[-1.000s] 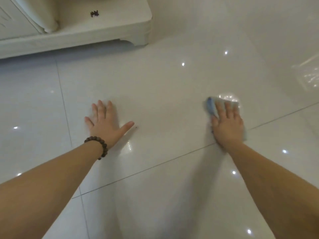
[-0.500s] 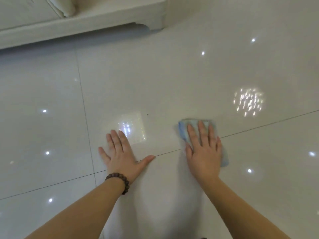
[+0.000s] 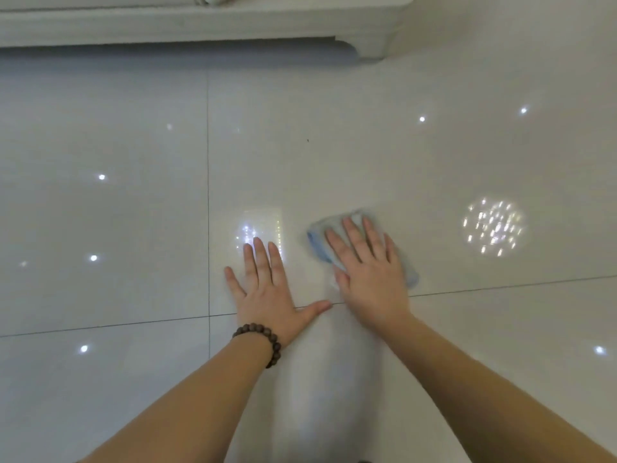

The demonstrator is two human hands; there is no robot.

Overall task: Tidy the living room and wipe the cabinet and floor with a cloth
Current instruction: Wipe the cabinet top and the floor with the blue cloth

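Observation:
My right hand (image 3: 369, 275) lies flat on a light blue cloth (image 3: 319, 240) and presses it onto the glossy white tiled floor (image 3: 133, 212). The cloth shows past my fingertips and at both sides of the hand. My left hand (image 3: 267, 289) rests flat on the floor just left of it, fingers spread, nothing in it, with a dark bead bracelet (image 3: 263, 339) on the wrist. The thumb tip of my left hand nearly touches my right hand. The white cabinet (image 3: 200, 25) runs along the top of the view.
The cabinet's foot (image 3: 377, 45) stands on the floor at top right, with a shadowed gap under its base. Dark grout lines cross the floor beneath my hands. A tiny dark speck (image 3: 307, 140) lies ahead of the hands. Ceiling lights reflect in the tiles.
My right hand slid the cloth leftward across the floor from far right until it sits beside my left hand. The view has shifted, so the cabinet now spans the top.

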